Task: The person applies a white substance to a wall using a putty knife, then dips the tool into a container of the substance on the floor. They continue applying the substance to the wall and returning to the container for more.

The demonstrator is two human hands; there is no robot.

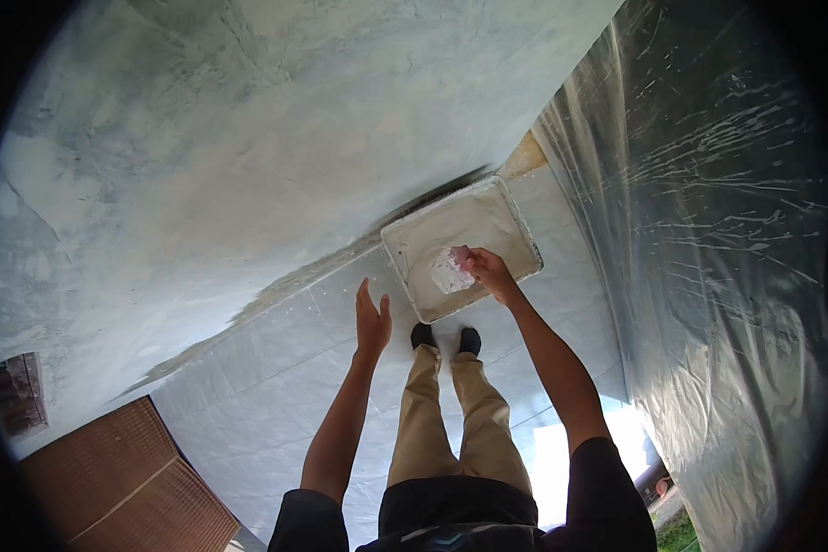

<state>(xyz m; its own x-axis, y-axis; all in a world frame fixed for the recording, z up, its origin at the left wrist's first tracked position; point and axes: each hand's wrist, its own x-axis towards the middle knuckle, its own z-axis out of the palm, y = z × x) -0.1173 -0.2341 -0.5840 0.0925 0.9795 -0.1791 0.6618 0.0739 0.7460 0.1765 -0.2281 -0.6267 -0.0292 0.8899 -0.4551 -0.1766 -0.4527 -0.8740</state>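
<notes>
My right hand (488,269) pinches the edge of a whitish, paste-covered pad or cloth (452,270), whose exact kind I cannot make out. It is over a shallow rectangular tray (532,248) of pale, creamy material. Left of the tray, my left hand (372,318) hangs with fingers apart, holding nothing. The tray lies near the foot of a wall (248,166) smeared with pale grey and white plaster or paint.
Grey sheeting (276,386) covers the floor under my feet. Splattered clear plastic (708,230) hangs along the right side. A brown corrugated panel (138,483) is at the lower left, and a dark recess (18,394) shows in the wall.
</notes>
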